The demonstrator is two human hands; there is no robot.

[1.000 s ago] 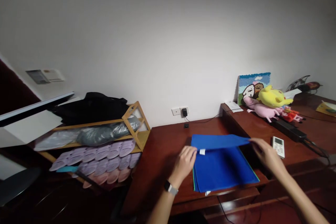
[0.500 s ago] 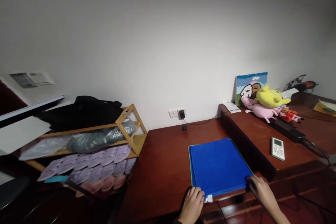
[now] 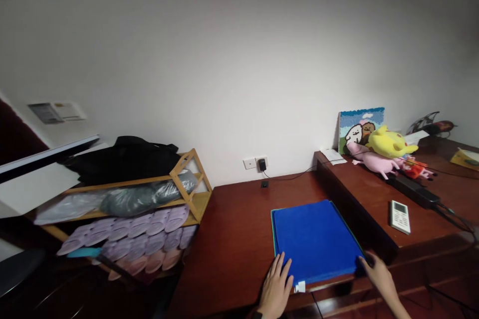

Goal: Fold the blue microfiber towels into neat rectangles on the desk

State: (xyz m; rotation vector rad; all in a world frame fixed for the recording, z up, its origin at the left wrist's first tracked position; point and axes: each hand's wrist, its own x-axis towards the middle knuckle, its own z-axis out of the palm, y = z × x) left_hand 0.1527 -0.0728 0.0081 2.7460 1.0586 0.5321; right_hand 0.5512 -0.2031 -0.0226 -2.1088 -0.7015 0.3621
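Note:
A flat stack of square blue cloths lies on the reddish-brown desk, with a green edge showing along its left and right sides. A small white tag sticks out at the front left. My left hand rests flat at the front-left corner, fingers spread, their tips on the cloth. At the front-right corner is my right hand, thumb and fingers apart and touching the cloth's edge; some of its fingers are in shadow.
Right of the cloths, a raised desk section bears a white remote, a black power strip and plush toys. A plugged-in black adapter trails a cable. Left stands a wooden rack with lilac slippers.
My left hand has opened out, its fingers now spread over the cloth's corner. My right hand has shifted slightly right and down. The whole view has moved a little.

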